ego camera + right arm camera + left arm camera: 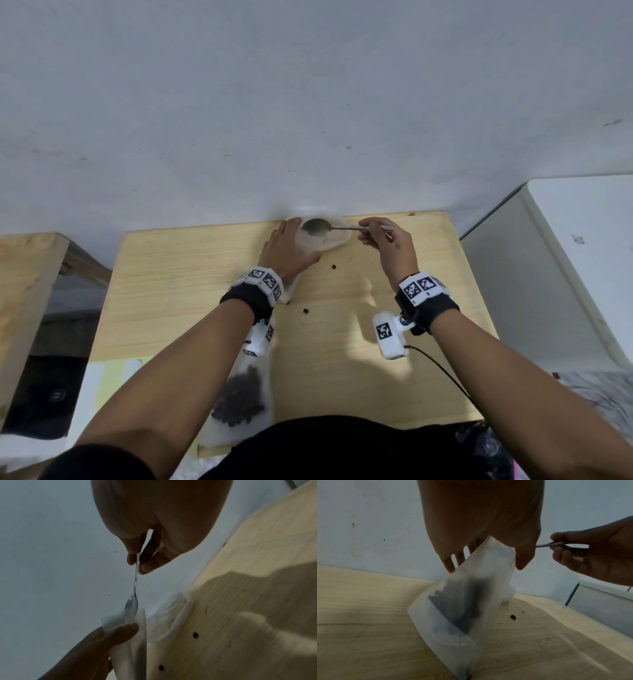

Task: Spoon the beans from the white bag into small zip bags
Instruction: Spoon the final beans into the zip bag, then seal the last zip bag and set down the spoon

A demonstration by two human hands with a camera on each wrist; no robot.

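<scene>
My left hand [289, 240] grips the top of a small frosted zip bag [471, 601], which stands upright on the wooden table [191, 274] with dark beans [460, 608] inside. My right hand [375, 233] pinches the handle of a metal spoon [317, 228]. The spoon's bowl [131, 605] sits in the mouth of the zip bag, and no beans show in it. The white bag [171, 615] lies just behind, against the wall, crumpled and open.
A filled zip bag of beans [239, 401] lies near the table's front edge under my left forearm. Loose beans [333, 267] [305, 311] dot the table. A white cabinet [565, 274] stands to the right, and a wooden bench [27, 291] to the left.
</scene>
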